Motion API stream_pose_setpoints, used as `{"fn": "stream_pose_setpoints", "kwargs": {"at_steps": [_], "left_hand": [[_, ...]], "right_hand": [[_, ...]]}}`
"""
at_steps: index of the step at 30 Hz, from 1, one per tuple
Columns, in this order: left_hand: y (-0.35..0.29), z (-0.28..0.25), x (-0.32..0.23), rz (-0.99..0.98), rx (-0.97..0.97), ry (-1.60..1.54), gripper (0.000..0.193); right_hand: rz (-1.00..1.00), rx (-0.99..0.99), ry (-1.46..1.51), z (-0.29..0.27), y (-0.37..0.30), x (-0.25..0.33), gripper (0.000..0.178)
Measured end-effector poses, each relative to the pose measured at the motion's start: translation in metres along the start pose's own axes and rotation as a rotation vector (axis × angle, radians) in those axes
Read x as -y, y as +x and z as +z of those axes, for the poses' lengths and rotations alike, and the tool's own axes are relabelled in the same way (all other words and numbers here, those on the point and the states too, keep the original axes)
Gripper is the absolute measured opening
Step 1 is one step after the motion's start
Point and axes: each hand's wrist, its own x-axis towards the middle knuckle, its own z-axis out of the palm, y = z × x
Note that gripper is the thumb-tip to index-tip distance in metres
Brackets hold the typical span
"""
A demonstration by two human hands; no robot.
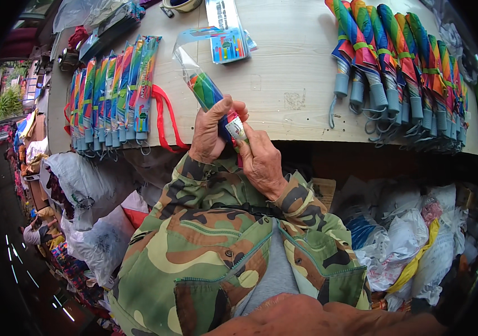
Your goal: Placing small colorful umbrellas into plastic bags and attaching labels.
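In front of my chest, at the table's front edge, a folded rainbow umbrella point(204, 89) slants up to the left. A clear plastic sleeve point(182, 58) surrounds it, its loose end standing out past the umbrella's tip. My left hand point(208, 132) is wrapped round the middle of it. Lower down, my right hand point(262, 161) is closed on it, fingertips at a small white printed label point(235, 128). The umbrella's lower end is mostly hidden by my hands.
Sleeved rainbow umbrellas point(117, 92) lie in a row on the table's left, beside a red strap point(164, 109). Umbrellas without sleeves point(391, 53) are heaped at the right. Printed colourful cards point(230, 46) are stacked at the back. White plastic bags point(404, 238) sit below the table point(289, 73).
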Motion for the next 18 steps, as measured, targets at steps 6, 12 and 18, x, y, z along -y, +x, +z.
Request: {"fn": "stream_pose_setpoints", "kwargs": {"at_steps": [6, 12, 18], "left_hand": [[0.019, -0.018, 0.011, -0.009, 0.130, -0.391, 0.029], [0.005, 0.001, 0.015, -0.135, 0.139, -0.396, 0.028], [0.022, -0.004, -0.016, -0.016, 0.025, -0.516, 0.028]], "right_hand": [[0.007, 0.001, 0.013, 0.007, 0.016, 0.004, 0.020], [0.320, -0.003, 0.406, 0.013, 0.047, 0.012, 0.032], [0.102, 0.104, 0.190, -0.022, 0.013, 0.033, 0.060]]}}
